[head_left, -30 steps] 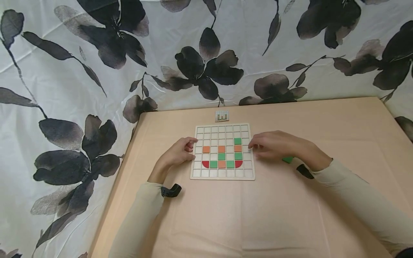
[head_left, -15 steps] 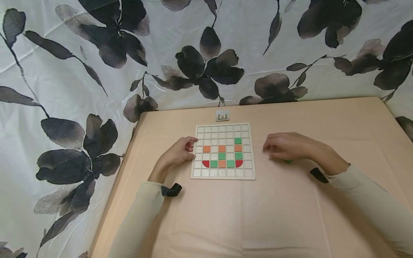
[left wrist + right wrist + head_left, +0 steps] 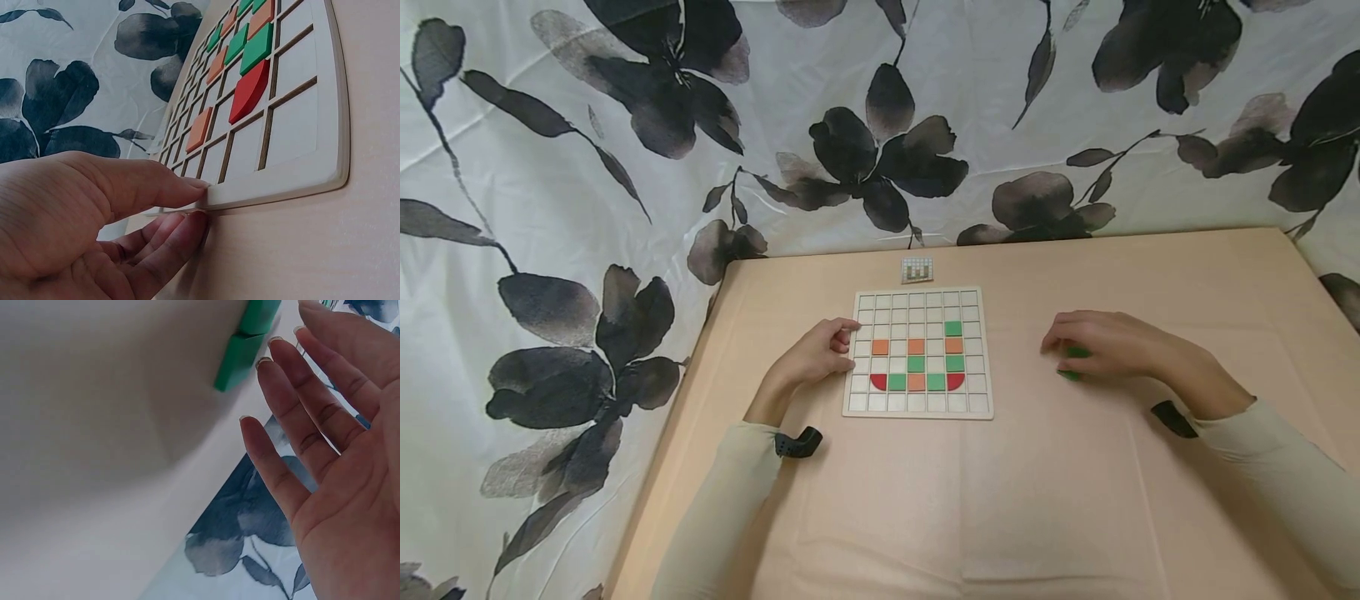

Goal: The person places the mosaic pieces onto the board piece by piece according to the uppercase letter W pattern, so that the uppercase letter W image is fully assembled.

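Observation:
A white board with a square grid (image 3: 887, 407) lies on the table. Green (image 3: 952, 328), orange (image 3: 880, 346) and red (image 3: 955, 381) tiles fill several of its cells. My left hand (image 3: 811, 353) holds the board's left edge: in the left wrist view the thumb (image 3: 181, 192) lies along the rim with curled fingertips just below. Right of the board, my right hand (image 3: 1108, 346) is over two green tiles (image 3: 240, 359) on the table. Its fingers are loosely bent and spread, nothing between them, and the right wrist view shows them apart from the tiles.
A small card with a printed grid pattern (image 3: 917, 270) lies behind the board. The wooden table (image 3: 1037, 500) meets a white cloth with dark flowers (image 3: 850, 158) at its back and left edges.
My right hand has moved rightward, away from the board's right edge, to the green tiles, which now show between its fingers. The left hand and the board have stayed put.

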Demonstrator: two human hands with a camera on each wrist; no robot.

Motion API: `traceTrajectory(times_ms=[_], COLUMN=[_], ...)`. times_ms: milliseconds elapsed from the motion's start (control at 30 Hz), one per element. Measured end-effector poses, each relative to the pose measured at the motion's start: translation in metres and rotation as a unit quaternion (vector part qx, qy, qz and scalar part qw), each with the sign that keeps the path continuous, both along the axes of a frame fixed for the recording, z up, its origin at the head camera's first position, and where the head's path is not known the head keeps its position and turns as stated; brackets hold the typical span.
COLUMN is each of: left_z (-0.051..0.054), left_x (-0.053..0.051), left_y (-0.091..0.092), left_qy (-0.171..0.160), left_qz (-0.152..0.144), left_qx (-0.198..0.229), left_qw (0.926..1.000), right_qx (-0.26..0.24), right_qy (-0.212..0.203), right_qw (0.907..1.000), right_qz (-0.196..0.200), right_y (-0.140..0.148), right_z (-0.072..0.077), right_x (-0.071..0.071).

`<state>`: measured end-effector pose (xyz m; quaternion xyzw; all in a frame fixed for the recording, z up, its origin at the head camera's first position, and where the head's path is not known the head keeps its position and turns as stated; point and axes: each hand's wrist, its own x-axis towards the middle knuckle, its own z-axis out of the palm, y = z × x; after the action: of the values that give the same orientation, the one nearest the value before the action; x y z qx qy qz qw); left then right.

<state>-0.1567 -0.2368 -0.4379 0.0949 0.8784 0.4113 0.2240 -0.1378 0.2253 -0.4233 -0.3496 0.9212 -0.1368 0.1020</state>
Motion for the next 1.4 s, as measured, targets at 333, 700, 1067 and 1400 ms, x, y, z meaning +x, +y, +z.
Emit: traceTrajectory(times_ms=[333, 700, 1067, 1400], left_z=[0.001, -0.001, -0.002, -0.004], left_x=[0.000, -0.001, -0.001, -0.002], left_y=[0.000, -0.001, -0.001, -0.002], left_qy=[0.006, 0.011, 0.009, 0.011], left_qz=[-0.002, -0.005, -0.003, -0.002], left_qx=[-0.009, -0.005, -0.004, -0.008], left_qw=[0.9999, 0.9999, 0.9999, 0.9999], right_qx=[-0.018, -0.024, -0.008, 0.003], right_qy=[0.023, 0.033, 0.055, 0.039], right_qw=[0.9996, 0.9992, 0.9982, 0.9984], right_qz=[-0.001, -0.007, -0.023, -0.042], right_y=[0.020, 0.033, 0.038, 0.042], right_z=[-0.003, -0.011, -0.012, -0.009], right_x=[0.008, 0.010, 0.008, 0.008])
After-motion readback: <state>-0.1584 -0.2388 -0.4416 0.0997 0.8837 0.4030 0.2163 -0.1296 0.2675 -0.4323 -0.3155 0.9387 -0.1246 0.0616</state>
